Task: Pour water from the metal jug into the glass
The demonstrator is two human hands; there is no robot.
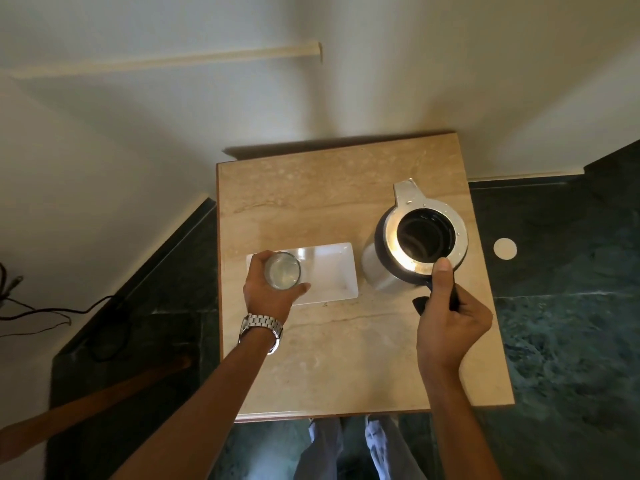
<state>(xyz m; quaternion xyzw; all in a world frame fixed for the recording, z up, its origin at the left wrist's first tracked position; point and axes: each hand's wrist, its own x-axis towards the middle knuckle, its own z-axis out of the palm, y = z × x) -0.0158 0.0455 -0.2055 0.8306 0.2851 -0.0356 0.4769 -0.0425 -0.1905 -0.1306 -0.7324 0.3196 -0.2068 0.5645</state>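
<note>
The left hand [268,292] wraps the round clear glass [282,270], which sits on a white rectangular tray [332,271] at the left edge of the beige stone table [311,202]. The right hand [450,323] grips the black handle of the shiny, lidless metal jug [391,258], just right of the tray; bare tabletop lies behind and in front

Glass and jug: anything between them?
Head view: only the free right part of the white tray and a strip of bare table lie between the glass and the jug.
</note>
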